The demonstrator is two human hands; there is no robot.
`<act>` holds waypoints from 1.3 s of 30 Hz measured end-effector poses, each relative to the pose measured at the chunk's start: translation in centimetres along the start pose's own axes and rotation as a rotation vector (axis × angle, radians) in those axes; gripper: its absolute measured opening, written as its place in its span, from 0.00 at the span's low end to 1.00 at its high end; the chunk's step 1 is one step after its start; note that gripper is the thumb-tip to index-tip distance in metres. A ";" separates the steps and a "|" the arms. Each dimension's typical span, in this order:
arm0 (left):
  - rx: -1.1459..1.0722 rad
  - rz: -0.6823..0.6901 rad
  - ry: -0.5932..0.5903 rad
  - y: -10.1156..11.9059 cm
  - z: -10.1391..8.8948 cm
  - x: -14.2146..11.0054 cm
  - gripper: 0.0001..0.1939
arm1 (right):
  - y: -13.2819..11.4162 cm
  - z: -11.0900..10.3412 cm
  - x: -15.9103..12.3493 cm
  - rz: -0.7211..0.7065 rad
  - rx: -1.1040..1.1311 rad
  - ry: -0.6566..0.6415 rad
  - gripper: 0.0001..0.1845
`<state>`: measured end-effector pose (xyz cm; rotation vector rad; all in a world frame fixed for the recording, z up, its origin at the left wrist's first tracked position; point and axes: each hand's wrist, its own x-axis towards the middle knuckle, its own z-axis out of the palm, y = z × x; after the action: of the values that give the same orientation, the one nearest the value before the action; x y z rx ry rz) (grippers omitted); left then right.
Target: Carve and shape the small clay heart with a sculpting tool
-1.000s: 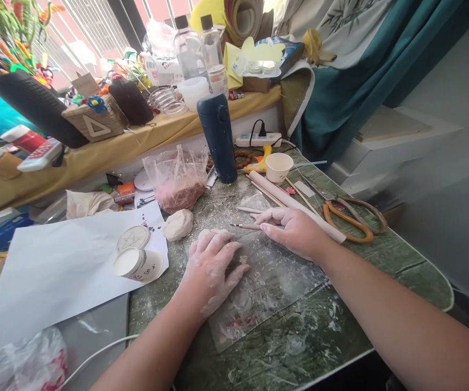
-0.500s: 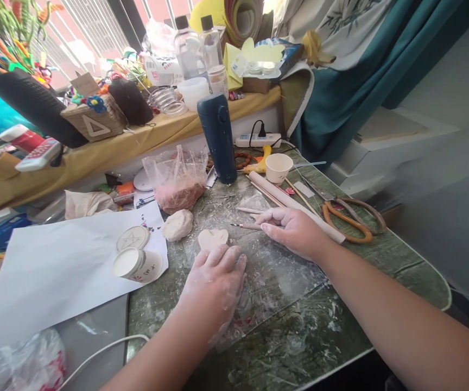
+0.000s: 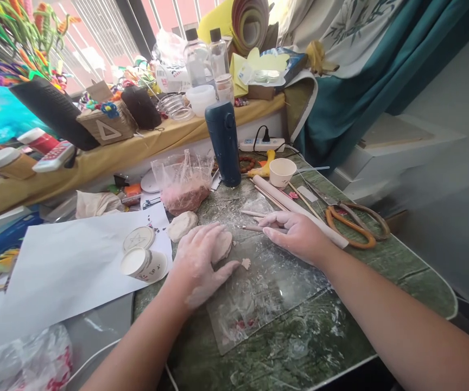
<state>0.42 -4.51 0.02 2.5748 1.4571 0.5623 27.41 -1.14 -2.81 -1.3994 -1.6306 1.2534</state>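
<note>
My left hand, dusted white, lies flat with fingers spread over a flattened piece of pale clay on a clear plastic sheet on the green table. A small clay scrap sits just off its thumb. My right hand rests on the sheet to the right and holds a thin wooden tool that points left toward the clay. A lump of pale clay lies just beyond my left hand.
Around the work spot: a tipped white jar and its lid on white paper, a plastic bag of pink material, a dark blue flask, a paper cup, a rolling pin and orange-handled scissors. A cluttered shelf runs behind.
My left hand pulled back off the flat clay, then slid forward to the left and now covers it again. The right hand stayed put with the tool. The view shifted slightly.
</note>
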 end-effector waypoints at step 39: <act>-0.343 0.018 -0.168 -4.0 0.7 -0.5 0.38 | -1.6 0.6 -0.5 0.226 0.296 0.059 0.18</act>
<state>-2.76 -2.73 -1.87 2.3067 1.1704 0.5306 26.39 -1.77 -1.50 -1.4439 -1.2135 1.4979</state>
